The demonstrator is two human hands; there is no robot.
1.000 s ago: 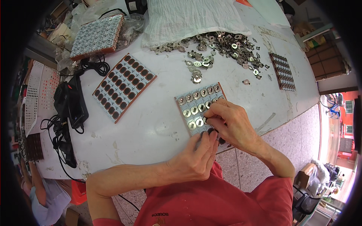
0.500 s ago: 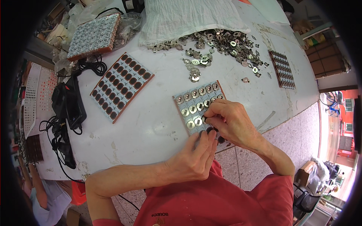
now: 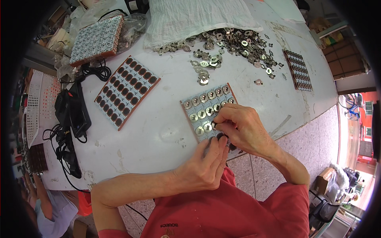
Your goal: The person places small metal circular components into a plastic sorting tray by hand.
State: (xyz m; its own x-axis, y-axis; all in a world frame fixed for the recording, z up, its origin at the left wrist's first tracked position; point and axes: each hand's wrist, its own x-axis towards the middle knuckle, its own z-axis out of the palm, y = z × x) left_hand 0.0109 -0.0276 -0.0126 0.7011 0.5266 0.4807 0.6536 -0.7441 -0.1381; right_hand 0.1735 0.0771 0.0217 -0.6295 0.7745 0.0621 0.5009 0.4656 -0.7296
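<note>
White tabletop, scuffed and stained. Near its front edge lies a rectangular tray, brown-rimmed with a pale face, its round pockets mostly filled with shiny metal discs that have square centres. Right hand rests over the tray's near right corner; fingers curled in, thumb and forefinger tips pinched on a small disc at a pocket. Left hand lies at the tray's near edge, fingers together and nearly straight, tips touching the tray; no grip seen. Behind, a loose heap of the same metal pieces spills from a white woven sack. Left of the tray, well apart, a second tray holds dark empty pockets
</note>
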